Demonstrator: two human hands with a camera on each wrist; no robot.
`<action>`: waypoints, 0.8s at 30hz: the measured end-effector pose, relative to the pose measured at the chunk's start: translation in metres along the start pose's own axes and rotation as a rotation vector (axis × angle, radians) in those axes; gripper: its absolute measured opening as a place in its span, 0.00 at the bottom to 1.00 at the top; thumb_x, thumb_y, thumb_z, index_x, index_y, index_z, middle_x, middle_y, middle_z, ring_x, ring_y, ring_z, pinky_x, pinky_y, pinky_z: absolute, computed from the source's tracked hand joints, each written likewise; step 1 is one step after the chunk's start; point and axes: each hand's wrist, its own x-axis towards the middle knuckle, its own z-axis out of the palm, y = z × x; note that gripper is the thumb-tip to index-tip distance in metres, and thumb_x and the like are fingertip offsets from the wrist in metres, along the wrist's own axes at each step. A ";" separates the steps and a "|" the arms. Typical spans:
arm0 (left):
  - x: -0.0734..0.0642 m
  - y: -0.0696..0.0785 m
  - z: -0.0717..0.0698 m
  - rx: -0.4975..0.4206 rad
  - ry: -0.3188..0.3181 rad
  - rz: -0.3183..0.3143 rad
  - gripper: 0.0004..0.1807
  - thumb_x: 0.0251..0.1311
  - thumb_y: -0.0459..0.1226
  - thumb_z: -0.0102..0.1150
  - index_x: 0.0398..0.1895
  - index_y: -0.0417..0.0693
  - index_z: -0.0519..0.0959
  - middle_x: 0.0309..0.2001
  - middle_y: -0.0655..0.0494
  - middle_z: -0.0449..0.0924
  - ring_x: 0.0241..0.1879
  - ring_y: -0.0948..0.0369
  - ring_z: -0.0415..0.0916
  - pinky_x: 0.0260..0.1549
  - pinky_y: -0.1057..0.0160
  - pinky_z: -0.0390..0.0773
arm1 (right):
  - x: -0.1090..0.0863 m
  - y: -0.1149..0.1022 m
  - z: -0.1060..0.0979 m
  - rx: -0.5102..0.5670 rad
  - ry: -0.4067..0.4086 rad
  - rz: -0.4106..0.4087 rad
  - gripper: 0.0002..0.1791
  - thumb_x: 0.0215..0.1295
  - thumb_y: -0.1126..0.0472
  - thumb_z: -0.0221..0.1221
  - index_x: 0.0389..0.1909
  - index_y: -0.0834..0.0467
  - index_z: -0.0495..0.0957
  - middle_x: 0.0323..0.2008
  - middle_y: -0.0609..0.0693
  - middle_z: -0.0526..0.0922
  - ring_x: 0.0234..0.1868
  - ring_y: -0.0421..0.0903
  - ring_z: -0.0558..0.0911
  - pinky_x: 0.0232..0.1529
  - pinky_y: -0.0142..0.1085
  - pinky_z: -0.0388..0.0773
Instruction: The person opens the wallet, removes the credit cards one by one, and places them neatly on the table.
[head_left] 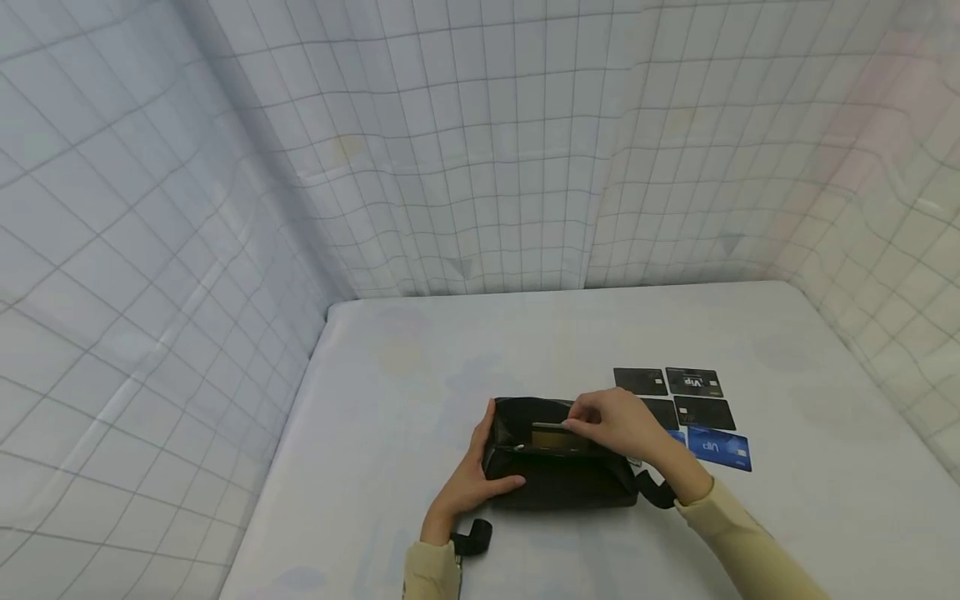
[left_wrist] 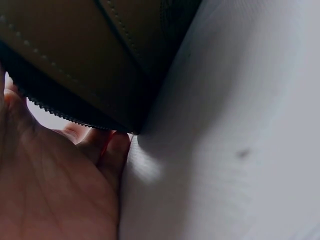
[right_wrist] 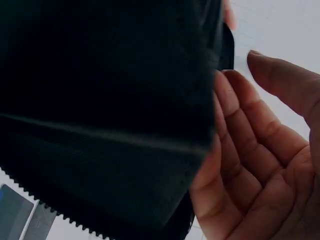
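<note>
A black zip wallet [head_left: 566, 483] lies spread on the table, its mouth facing up. My left hand [head_left: 472, 475] holds its left end, thumb on the front and fingers along the side. In the left wrist view the fingers [left_wrist: 117, 150] meet the wallet's zipped edge, near a brown stitched lining [left_wrist: 65, 45]. Over the opening, my right hand [head_left: 618, 425] has thumb and forefinger together at the thin light edge of a card [head_left: 547, 426], seemingly pinching it. The right wrist view shows fingers [right_wrist: 255, 135] behind a dark wallet panel [right_wrist: 110, 100]; the card is hidden there.
Right of the wallet, several cards lie in rows: black ones such as a VIP card [head_left: 692, 382], and a blue VIP card [head_left: 723, 450]. My right forearm partly covers some. A white table [head_left: 375, 467] and grid-patterned curtains [head_left: 480, 167] surround the work.
</note>
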 end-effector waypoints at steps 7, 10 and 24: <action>0.000 -0.010 0.001 -0.022 0.017 0.021 0.61 0.50 0.43 0.72 0.76 0.68 0.34 0.75 0.58 0.34 0.72 0.50 0.36 0.59 0.35 0.50 | 0.007 -0.001 0.004 -0.122 -0.038 -0.012 0.06 0.62 0.52 0.63 0.30 0.49 0.85 0.24 0.35 0.80 0.20 0.30 0.72 0.22 0.31 0.70; 0.000 -0.009 0.001 -0.021 0.012 0.015 0.62 0.50 0.44 0.72 0.76 0.69 0.34 0.75 0.58 0.34 0.71 0.50 0.37 0.59 0.35 0.50 | 0.011 -0.003 0.004 -0.168 -0.055 0.004 0.06 0.61 0.54 0.64 0.30 0.50 0.86 0.23 0.36 0.80 0.20 0.31 0.72 0.21 0.31 0.70; -0.004 0.030 -0.004 -0.041 -0.004 0.019 0.60 0.51 0.34 0.70 0.77 0.54 0.36 0.74 0.46 0.35 0.71 0.45 0.36 0.59 0.34 0.50 | 0.015 -0.004 0.004 -0.251 -0.053 0.050 0.05 0.58 0.56 0.66 0.26 0.51 0.84 0.20 0.39 0.79 0.19 0.34 0.74 0.20 0.32 0.71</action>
